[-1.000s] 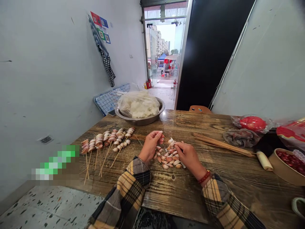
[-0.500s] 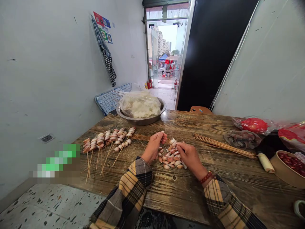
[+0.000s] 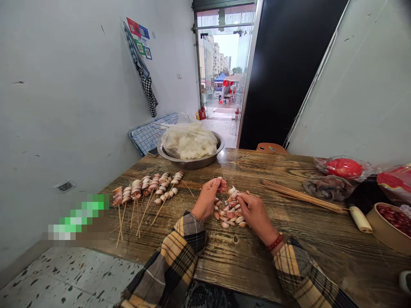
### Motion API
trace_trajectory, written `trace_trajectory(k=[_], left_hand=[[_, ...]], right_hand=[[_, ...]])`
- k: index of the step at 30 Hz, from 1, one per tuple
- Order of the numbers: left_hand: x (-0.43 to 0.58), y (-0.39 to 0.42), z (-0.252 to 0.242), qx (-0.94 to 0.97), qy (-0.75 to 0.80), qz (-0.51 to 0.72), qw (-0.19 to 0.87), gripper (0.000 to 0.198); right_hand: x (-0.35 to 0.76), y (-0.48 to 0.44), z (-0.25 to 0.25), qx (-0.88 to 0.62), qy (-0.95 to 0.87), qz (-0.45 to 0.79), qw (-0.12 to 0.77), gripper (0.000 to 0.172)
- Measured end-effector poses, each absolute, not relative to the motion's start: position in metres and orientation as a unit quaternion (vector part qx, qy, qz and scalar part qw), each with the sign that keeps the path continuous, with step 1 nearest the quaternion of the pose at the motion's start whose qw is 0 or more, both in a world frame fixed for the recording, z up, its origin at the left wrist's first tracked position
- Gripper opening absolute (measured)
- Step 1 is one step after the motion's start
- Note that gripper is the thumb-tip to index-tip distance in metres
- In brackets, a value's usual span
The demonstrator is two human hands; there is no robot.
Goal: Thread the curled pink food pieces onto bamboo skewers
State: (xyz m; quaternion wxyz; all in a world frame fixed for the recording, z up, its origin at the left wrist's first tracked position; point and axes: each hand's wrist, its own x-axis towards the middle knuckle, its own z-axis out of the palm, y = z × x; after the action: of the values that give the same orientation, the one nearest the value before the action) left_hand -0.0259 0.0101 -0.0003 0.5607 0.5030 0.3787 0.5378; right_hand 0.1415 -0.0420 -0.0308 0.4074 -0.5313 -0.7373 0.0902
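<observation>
Head view: garlic cloves (image 3: 230, 215) lie between hands (image 3: 256, 212)

Metal basin (image 3: 201, 164) contains a plastic bag (image 3: 189, 141) (contents pale, unidentified). Checked cloth (image 3: 149, 92) hangs at the left wall (image 3: 80, 94), beside printed codes (image 3: 148, 52). Crumpled grey rag (image 3: 327, 187) lies near a wrapped red item (image 3: 344, 167); tan container (image 3: 385, 233), right, holds dark red pieces (image 3: 394, 216).

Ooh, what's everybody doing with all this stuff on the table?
Someone is handling garlic with bare hands at a wooden table. The right hand seems to pinch a pale garlic clove above a pile of loose cloves. The left hand is close by; anything it holds is too small to tell. Left of the hands lie sticks threaded with garlic, and on the right are bare sticks.
</observation>
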Motion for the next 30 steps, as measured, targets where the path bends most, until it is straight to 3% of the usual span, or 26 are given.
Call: trace_trajectory(k=[19,30], left_hand=[[-0.020,0.000,0.007,0.487,0.393,0.517,0.584,0.039],[-0.008,-0.005,0.001,0.489,0.285,0.500,0.656,0.041]], right_hand=[[0.138,-0.046,-0.024,-0.534,-0.734,0.088,0.410,0.026],[0.132,-0.043,-0.013,-0.525,-0.703,0.132,0.462,0.028]])
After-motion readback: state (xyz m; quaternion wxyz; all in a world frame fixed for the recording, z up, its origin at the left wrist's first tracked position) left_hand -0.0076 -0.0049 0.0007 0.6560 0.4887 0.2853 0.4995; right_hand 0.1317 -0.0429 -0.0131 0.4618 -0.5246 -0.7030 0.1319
